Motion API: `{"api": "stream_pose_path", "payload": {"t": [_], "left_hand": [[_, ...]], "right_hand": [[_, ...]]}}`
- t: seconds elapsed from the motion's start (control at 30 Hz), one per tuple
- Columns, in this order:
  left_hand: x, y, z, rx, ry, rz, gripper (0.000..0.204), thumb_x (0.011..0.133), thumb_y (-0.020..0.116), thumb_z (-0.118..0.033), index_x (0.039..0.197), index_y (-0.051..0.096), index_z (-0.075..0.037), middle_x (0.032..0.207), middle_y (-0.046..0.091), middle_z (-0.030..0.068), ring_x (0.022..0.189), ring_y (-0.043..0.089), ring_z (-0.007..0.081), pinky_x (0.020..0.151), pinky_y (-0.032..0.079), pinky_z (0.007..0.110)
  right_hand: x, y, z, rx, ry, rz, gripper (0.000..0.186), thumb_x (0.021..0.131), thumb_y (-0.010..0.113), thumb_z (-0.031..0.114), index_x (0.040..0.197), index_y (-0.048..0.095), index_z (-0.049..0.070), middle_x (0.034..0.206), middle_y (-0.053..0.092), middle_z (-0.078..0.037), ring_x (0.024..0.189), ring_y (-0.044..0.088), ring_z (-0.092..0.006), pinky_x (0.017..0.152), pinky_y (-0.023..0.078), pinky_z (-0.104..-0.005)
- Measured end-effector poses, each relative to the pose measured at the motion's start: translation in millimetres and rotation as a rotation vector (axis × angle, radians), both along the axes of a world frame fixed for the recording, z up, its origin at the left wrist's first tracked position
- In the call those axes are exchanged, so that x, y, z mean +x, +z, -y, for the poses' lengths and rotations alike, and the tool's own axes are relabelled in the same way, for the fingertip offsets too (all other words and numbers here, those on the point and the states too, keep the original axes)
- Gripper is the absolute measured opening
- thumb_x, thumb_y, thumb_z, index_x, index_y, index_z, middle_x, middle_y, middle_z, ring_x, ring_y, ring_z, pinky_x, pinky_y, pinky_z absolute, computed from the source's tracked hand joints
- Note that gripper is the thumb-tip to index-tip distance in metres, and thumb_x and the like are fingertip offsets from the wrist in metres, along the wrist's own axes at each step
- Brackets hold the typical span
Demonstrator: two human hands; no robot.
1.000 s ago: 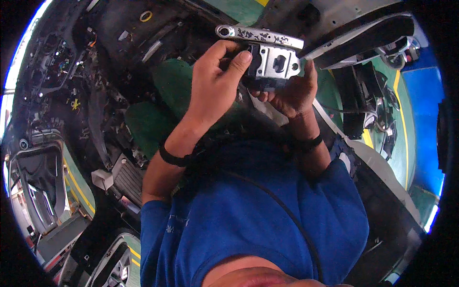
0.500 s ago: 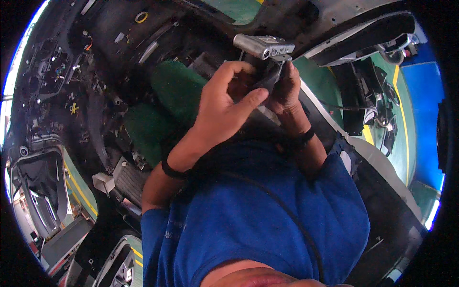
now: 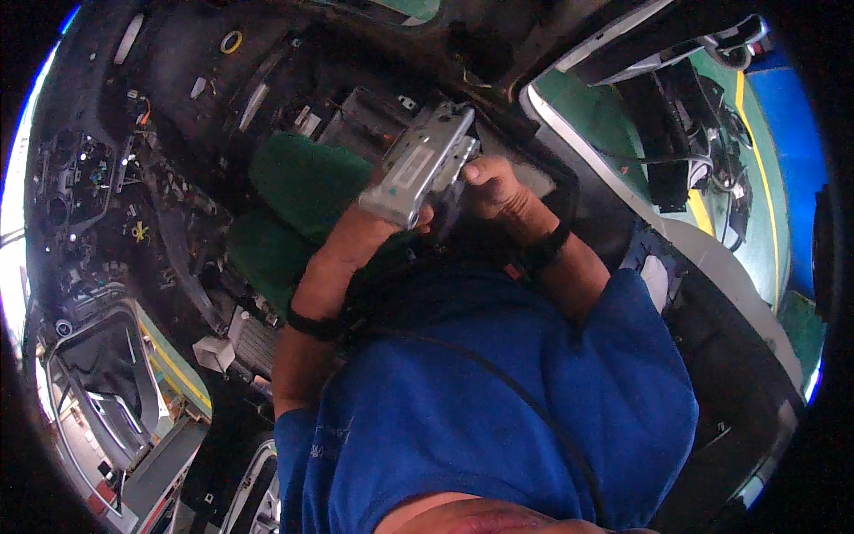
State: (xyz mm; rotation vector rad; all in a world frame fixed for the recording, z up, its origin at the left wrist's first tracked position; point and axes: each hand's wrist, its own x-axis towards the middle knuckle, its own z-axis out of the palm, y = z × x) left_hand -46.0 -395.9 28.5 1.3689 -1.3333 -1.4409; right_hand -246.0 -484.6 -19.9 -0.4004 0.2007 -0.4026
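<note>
A silver metal box-shaped car part point(image 3: 414, 169) is held up in front of my body, tilted, with its broad flat face showing. My left hand point(image 3: 388, 219) grips its lower end from underneath, fingertips curling round the near edge; the part hides most of that hand. My right hand point(image 3: 495, 185) is closed at the part's right side, its thumb up against a bracket-like edge. Darker material hangs below this edge, and what the right fingers wrap round is hidden.
Around me is a stripped car interior with loose wiring and connectors point(image 3: 98, 178) at the left. A yellow ring point(image 3: 231, 42) lies at the far left. My green-trousered legs point(image 3: 311, 182) are just beyond my left arm. Open car doors point(image 3: 107, 383) stand outside; black parts point(image 3: 676, 142) lie at the right.
The metal part has come lower and to the left and turned, so its broad face now shows. My left hand has shifted beneath its lower end; my right hand has moved slightly nearer me.
</note>
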Motion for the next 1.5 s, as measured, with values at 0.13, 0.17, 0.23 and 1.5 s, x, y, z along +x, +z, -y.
{"api": "stream_pose_path", "payload": {"t": [0.13,0.17,0.23,1.5], "left_hand": [[10.7,-25.8,-14.5,-0.16,-0.084,0.108,0.069,0.077,0.082,-0.023,0.135,0.049,-0.005,0.125,0.057,0.0109,0.114,0.055,0.0221,0.094,0.047,0.036],[13.2,-29.8,-16.4,-0.063,-0.047,-0.055,0.069,0.077,0.082,-0.023,0.135,0.048,-0.004,0.126,0.057,0.0111,0.114,0.055,0.0222,0.094,0.047,0.036],[16.7,-34.5,-21.5,0.04,0.019,-0.128,0.064,0.08,0.08,-0.024,0.133,0.05,-0.003,0.124,0.058,0.0103,0.113,0.055,0.0213,0.093,0.047,0.036],[12.0,-9.8,19.5,0.296,0.418,-0.636,0.091,0.067,0.083,-0.002,0.143,0.032,-0.005,0.128,0.054,0.0103,0.115,0.055,0.0201,0.092,0.05,0.031]], "right_hand": [[3.5,-0.4,-3.4,-0.039,0.034,0.011,0.055,0.073,0.073,0.022,0.121,0.061,0.0,0.114,0.068,-0.014,0.103,0.065,-0.029,0.096,0.048,-0.042],[6.0,0.2,-3.4,-0.033,0.044,0.013,0.054,0.073,0.074,0.021,0.122,0.061,0.0,0.114,0.068,-0.014,0.103,0.065,-0.0288,0.096,0.048,-0.0419],[10.9,1.2,-1.9,-0.066,0.041,0.008,0.051,0.078,0.073,0.022,0.122,0.061,0.001,0.114,0.068,-0.012,0.104,0.065,-0.0263,0.096,0.048,-0.0398],[15.3,15.6,50.3,-0.823,-0.002,-0.57,0.088,0.077,0.081,0.041,0.142,0.041,-0.002,0.139,0.051,-0.017,0.132,0.043,-0.0258,0.113,0.029,-0.0367]]}}
